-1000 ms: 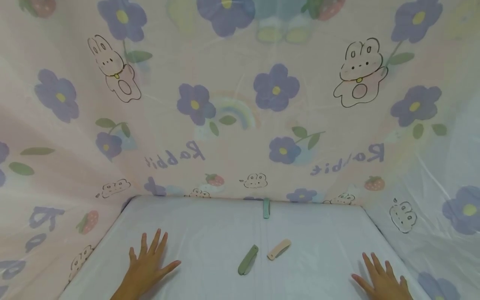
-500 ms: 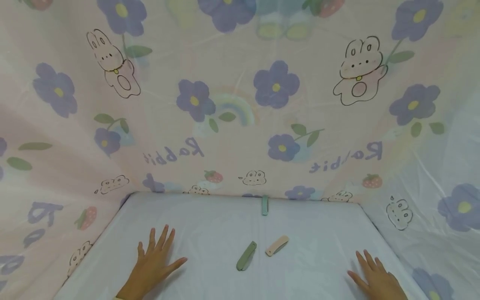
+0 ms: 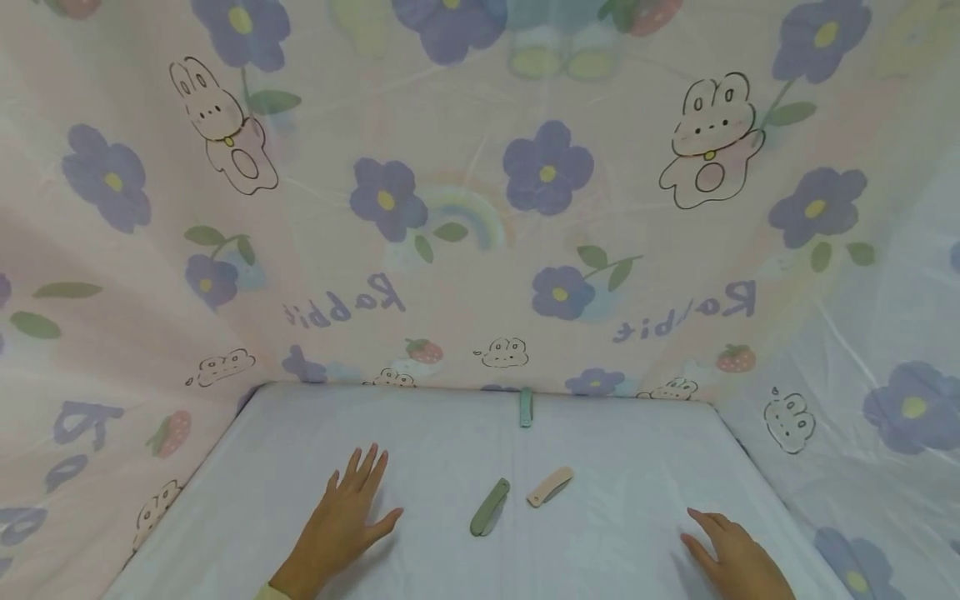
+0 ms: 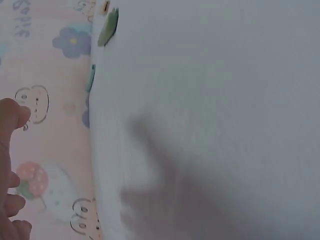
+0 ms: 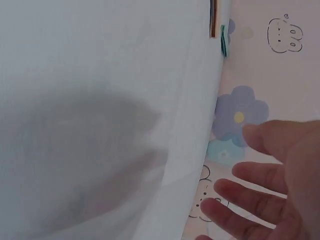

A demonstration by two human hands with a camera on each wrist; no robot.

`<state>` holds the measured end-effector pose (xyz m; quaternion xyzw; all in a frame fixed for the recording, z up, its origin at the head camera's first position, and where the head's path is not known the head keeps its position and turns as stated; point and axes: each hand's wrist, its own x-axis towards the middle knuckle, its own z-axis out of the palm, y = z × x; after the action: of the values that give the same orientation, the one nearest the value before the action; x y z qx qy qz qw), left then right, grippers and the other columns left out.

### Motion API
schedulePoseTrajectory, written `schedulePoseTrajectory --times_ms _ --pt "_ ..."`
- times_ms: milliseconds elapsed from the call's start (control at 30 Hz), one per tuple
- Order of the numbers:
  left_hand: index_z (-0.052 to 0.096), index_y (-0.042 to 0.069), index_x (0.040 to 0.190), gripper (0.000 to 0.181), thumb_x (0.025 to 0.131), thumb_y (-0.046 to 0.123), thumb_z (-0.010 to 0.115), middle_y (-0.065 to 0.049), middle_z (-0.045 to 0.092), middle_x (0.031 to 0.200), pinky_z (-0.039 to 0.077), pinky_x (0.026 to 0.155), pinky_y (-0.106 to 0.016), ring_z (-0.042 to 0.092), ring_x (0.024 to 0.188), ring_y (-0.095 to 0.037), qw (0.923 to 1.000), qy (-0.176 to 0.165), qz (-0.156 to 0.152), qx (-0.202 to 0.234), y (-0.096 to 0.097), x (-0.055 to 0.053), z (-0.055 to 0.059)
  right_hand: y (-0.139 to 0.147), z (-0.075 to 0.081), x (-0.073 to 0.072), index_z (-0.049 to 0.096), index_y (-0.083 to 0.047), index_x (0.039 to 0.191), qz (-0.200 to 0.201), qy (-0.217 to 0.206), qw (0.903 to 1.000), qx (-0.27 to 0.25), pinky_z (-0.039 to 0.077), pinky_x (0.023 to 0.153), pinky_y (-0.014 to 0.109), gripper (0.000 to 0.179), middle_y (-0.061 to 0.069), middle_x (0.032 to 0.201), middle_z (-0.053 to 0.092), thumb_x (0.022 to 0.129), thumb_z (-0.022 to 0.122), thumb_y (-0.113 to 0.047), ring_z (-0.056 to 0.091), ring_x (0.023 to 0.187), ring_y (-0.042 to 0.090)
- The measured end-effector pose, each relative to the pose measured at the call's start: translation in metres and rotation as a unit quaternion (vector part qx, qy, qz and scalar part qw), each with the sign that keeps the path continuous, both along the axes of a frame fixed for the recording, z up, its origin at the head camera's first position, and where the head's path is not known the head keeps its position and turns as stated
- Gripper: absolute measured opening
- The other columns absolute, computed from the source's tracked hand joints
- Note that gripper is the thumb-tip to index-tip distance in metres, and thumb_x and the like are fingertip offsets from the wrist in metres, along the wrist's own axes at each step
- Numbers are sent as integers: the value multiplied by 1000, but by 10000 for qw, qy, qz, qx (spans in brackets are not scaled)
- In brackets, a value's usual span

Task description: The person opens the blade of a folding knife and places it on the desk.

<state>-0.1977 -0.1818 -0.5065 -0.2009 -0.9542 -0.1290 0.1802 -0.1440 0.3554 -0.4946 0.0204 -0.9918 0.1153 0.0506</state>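
The slim, sage-green folding tool (image 3: 489,507), seemingly plastic, lies to the right of the left grip (image 3: 343,518), well apart, its long axis slanting away rightward; that grip is nearer than the right grip (image 3: 738,557) (both empty, fingers loosely extended).

The wrist views' edges crop the left hand (image 4: 4,167) and the right hand (image 5: 301,185).

Dim, diffuse lt w/ hands (image 3: 337,517) (image 3: 738,554) casting v. soft shadows.
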Motion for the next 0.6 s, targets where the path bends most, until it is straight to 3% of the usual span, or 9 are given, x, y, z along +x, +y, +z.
schedulePoseTrajectory --times_ms 233,433,600 --pt "33 7 144 77 86 48 61 -10 28 148 33 102 -53 26 135 -31 9983 130 -470 328 30 0 7 -18 3 -2 62 0 114 -27 -390 9987 -315 51 73 47 42 4 93 64 85 65 -31 61 81 23" --pt "34 10 144 73 86 43 63 -7 30 148 51 85 -38 36 130 -28 9954 332 -765 475 56 -3 8 -30 2 -1 63 -2 112 -61 -495 9980 -379 51 76 47 39 2 92 64 85 66 -31 61 83 23" --pt "34 9 143 69 88 43 60 -7 27 150 52 85 -34 36 131 -27 9925 358 -1090 418 80 -8 9 -37 1 -3 63 -2 112 -45 -626 9965 -554 51 76 46 40 2 96 64 86 65 -32 60 85 21"
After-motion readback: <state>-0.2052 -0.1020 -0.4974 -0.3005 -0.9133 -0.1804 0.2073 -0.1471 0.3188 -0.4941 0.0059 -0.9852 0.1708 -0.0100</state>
